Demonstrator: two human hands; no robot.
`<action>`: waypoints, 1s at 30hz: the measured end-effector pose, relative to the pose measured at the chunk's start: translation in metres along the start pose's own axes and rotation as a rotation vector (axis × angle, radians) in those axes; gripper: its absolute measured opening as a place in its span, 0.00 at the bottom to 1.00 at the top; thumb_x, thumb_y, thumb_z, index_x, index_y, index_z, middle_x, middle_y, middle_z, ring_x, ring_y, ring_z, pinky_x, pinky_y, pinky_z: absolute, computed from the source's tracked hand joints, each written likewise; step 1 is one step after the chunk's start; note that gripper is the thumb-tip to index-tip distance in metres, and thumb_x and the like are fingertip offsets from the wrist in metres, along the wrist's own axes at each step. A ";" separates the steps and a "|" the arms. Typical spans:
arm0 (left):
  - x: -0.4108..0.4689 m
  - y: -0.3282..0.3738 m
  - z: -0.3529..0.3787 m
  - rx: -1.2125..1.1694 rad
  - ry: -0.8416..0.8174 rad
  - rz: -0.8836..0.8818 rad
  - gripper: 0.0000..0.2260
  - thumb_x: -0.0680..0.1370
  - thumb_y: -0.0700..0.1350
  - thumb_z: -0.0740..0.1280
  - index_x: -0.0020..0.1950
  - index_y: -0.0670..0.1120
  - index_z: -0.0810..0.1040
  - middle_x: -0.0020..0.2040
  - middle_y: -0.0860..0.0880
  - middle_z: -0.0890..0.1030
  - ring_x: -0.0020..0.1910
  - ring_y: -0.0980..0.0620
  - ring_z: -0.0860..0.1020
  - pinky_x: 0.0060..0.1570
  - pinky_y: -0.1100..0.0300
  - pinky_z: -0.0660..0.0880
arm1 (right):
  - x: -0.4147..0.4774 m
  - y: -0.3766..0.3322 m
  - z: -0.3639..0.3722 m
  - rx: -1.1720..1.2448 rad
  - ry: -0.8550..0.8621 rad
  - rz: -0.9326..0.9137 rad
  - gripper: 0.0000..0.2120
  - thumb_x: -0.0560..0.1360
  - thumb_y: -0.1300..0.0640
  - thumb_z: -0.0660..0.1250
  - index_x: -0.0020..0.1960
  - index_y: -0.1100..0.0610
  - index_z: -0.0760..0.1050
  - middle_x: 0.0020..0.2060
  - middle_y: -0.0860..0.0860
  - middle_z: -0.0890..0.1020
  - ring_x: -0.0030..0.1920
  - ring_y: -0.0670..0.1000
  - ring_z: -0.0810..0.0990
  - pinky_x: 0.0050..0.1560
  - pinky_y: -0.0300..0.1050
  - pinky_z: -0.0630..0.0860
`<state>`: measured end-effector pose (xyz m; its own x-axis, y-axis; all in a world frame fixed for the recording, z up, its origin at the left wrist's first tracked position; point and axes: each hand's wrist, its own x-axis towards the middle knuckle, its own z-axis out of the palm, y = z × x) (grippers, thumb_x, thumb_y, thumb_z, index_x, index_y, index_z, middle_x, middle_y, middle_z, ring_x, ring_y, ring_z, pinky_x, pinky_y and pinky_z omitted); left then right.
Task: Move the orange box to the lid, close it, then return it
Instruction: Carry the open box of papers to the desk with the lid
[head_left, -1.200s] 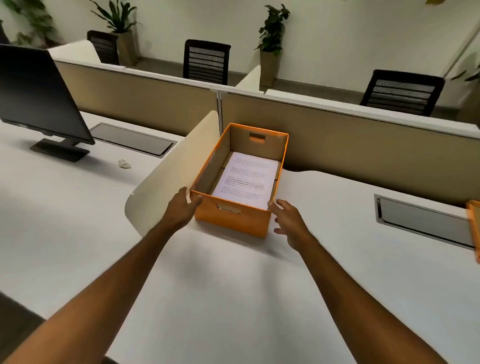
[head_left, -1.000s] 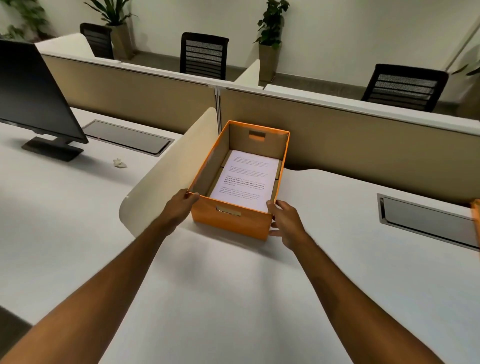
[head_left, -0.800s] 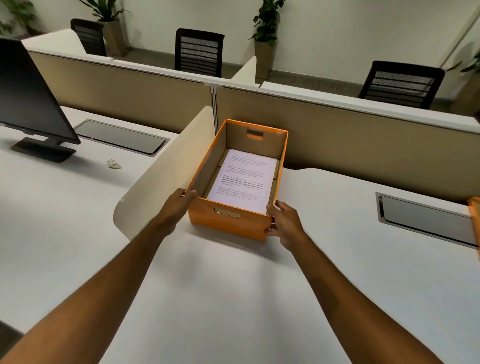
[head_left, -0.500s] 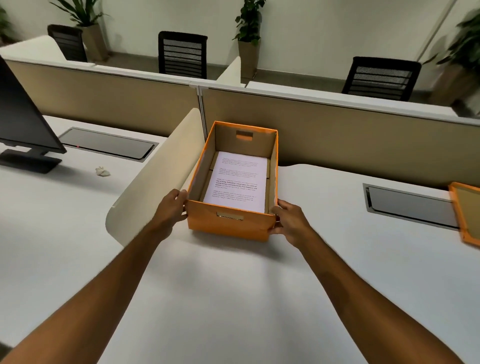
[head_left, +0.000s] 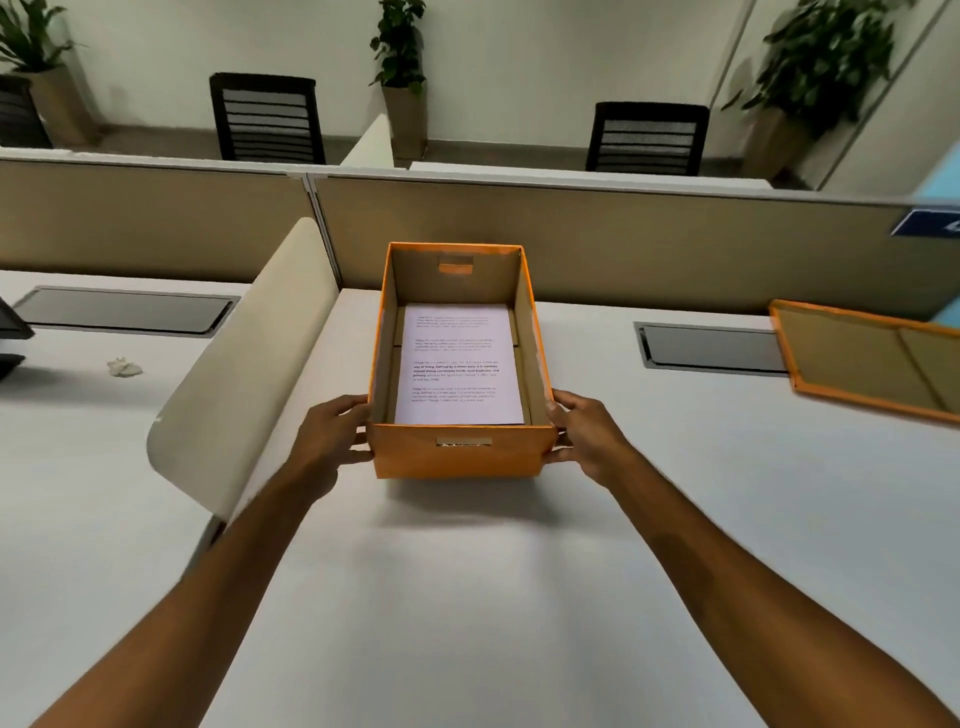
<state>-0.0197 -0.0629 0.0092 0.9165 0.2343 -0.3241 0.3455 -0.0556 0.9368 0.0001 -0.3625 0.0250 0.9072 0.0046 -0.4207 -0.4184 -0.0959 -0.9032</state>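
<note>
text: printed sheet (head_left: 458, 364) in orange box (head_left: 457, 457) | illegible, too small

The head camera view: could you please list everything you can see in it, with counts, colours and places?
orange box: 1, orange, centre of desk, open
printed sheet: 1, white, inside the box
lid: 1, orange, on desk at right
desk: white, foreground
side divider: 1, cream, left of box
partition: tan, behind desk
cable hatches: 2, dark, left and right
crumpled paper: 1, white, left
chairs: 2 fully seen, black, background
plants: 3, green, by wall
left hand: on box's left side
right hand: on box's right side
</note>
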 end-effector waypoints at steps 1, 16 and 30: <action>-0.004 0.000 0.007 -0.004 0.003 0.000 0.09 0.77 0.44 0.66 0.54 0.45 0.83 0.48 0.43 0.83 0.46 0.42 0.82 0.43 0.46 0.82 | -0.006 0.003 -0.008 -0.001 0.014 -0.003 0.16 0.82 0.56 0.59 0.68 0.56 0.73 0.43 0.48 0.81 0.42 0.53 0.81 0.37 0.53 0.81; -0.095 -0.016 0.127 0.044 -0.093 0.056 0.11 0.79 0.47 0.66 0.56 0.42 0.80 0.53 0.38 0.83 0.53 0.36 0.81 0.41 0.42 0.83 | -0.077 0.055 -0.145 -0.027 0.193 0.013 0.16 0.84 0.54 0.55 0.70 0.51 0.71 0.54 0.52 0.77 0.54 0.59 0.77 0.47 0.63 0.79; -0.222 -0.029 0.264 0.053 -0.041 0.071 0.11 0.79 0.48 0.67 0.57 0.42 0.80 0.52 0.39 0.83 0.54 0.38 0.81 0.41 0.42 0.83 | -0.156 0.105 -0.301 0.065 0.156 -0.003 0.16 0.81 0.48 0.59 0.66 0.51 0.73 0.53 0.50 0.78 0.61 0.60 0.76 0.53 0.70 0.76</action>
<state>-0.1803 -0.3691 0.0189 0.9463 0.1877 -0.2631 0.2883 -0.1226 0.9497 -0.1725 -0.6727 0.0213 0.9020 -0.1506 -0.4046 -0.4134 -0.0314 -0.9100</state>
